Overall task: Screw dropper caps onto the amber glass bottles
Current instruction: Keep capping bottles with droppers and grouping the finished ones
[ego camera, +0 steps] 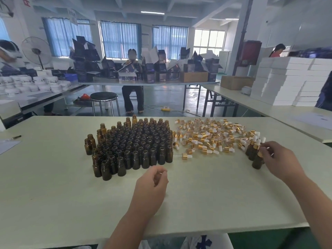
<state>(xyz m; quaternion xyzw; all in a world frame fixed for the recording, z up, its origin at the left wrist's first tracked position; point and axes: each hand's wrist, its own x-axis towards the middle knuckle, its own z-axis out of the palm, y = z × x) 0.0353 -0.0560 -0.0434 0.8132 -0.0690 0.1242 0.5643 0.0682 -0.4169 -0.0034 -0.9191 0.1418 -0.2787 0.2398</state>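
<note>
Several open amber glass bottles (136, 144) stand packed together at the middle of the white table (53, 186). To their right lies a loose pile of gold dropper caps (212, 137) with white bulbs. At the far right stands a small group of capped bottles (252, 147). My right hand (280, 160) pinches the gold cap of the nearest capped bottle (257, 163), which stands on the table. My left hand (152, 182) hovers just in front of the open bottles, fingers loosely curled, holding nothing.
A pen (15, 137) and a sheet of paper (7, 146) lie at the table's left edge. One stray cap (186, 156) lies between the bottles and the pile. Beyond the table are a stool (104, 101), other work tables, stacked white boxes (287, 81) and seated people.
</note>
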